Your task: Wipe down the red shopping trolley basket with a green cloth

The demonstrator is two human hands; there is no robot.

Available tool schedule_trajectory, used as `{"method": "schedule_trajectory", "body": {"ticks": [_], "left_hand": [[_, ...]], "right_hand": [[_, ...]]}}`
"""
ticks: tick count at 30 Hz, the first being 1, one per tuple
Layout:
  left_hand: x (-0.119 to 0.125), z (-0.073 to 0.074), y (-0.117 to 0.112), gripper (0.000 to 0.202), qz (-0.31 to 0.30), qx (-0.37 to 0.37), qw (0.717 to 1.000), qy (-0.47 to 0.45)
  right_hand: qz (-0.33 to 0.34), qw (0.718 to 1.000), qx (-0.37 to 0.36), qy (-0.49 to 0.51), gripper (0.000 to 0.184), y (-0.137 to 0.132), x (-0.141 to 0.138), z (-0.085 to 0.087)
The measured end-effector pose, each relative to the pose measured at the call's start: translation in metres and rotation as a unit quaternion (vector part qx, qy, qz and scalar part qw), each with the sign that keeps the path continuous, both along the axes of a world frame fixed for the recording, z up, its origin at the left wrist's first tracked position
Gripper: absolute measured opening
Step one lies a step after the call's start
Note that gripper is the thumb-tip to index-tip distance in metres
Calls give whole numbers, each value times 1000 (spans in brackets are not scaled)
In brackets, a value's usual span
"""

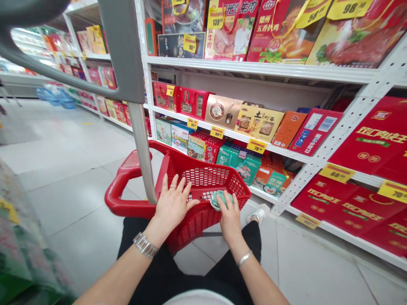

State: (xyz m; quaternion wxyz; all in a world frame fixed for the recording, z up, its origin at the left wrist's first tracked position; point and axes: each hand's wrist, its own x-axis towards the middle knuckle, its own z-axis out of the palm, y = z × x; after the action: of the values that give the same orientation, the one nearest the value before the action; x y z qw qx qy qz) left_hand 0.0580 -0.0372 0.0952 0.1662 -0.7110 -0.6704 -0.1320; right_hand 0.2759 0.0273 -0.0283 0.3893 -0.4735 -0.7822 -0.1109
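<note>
A red plastic shopping cart [205, 176] with a perforated basket stands right in front of my body. My left hand [173, 201], with a ring on one finger and a metal watch at the wrist, lies with fingers spread at the near left part of the basket rim; nothing is in it. At the near right rim, my right hand [230, 216] presses a folded green cloth [219, 198] against the plastic. The cloth's underside is hidden. A silver bangle circles my right wrist.
A grey handle [125, 51] on a metal pole [141, 148] rises from the cart's left side. White shelving [260, 70] with boxed foods and yellow price tags runs along the right. Tiled floor [79, 203] extends left, and blurred green packages [28, 262] sit at lower left.
</note>
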Motion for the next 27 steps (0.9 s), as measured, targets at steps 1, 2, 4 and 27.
{"method": "schedule_trajectory", "body": {"ticks": [1, 2, 4, 27], "left_hand": [[-1, 0, 0, 62, 1, 0, 1000, -1], [-2, 0, 0, 62, 2, 0, 1000, -1], [-4, 0, 0, 60, 3, 4, 1000, -4], [-10, 1, -2, 54, 29, 12, 999, 28]], "right_hand": [[6, 1000, 1, -5, 70, -1, -2, 0], [13, 1000, 5, -13, 68, -3, -6, 1], [39, 998, 21, -35, 59, -11, -22, 5], [55, 995, 75, -44, 60, 14, 2, 5]]}}
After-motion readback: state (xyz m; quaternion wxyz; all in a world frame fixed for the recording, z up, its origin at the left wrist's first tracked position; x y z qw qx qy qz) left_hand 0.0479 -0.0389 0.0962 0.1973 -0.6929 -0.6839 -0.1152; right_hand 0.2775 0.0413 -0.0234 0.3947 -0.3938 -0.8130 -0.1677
